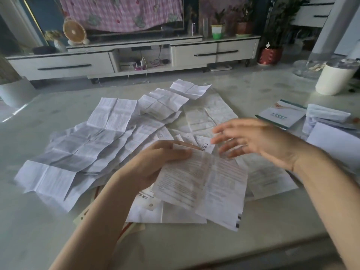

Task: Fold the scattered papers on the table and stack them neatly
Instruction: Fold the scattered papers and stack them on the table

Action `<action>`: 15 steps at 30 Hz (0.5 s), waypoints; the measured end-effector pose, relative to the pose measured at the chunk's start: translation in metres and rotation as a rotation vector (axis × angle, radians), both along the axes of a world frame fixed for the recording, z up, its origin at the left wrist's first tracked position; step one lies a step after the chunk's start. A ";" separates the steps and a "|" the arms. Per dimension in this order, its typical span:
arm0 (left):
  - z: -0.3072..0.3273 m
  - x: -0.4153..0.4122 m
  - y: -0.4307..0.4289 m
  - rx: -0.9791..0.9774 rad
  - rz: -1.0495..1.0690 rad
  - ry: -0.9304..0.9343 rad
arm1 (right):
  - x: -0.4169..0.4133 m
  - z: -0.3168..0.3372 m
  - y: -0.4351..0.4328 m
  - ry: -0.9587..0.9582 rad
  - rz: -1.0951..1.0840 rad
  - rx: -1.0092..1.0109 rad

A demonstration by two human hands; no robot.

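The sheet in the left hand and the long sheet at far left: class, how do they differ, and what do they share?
The held sheet is gripped by the left hand; the long sheet lies on the table. The held sheet looks shorter than the long sheet. Both are white, printed and creased.

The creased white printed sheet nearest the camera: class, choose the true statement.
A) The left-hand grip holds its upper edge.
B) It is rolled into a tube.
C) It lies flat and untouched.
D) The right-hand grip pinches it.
A: the left-hand grip curls round the upper edge of the creased white printed sheet, while the right-hand grip hovers open, fingers spread.
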State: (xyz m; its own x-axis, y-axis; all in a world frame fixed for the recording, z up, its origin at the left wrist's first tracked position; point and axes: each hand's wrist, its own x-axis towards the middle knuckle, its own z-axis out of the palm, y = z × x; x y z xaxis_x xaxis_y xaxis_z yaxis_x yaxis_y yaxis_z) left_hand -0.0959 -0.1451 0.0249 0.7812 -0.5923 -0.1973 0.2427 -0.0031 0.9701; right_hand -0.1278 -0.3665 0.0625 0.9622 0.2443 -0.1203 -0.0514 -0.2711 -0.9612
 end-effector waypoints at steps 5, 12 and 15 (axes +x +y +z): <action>-0.002 0.001 -0.006 -0.026 0.074 0.044 | -0.002 -0.015 0.022 -0.037 0.037 -0.229; -0.005 -0.003 -0.003 -0.162 0.116 0.026 | 0.006 -0.028 0.026 -0.053 -0.413 0.162; -0.010 -0.007 -0.006 -0.115 0.161 -0.031 | 0.003 -0.031 0.030 0.016 -0.438 0.276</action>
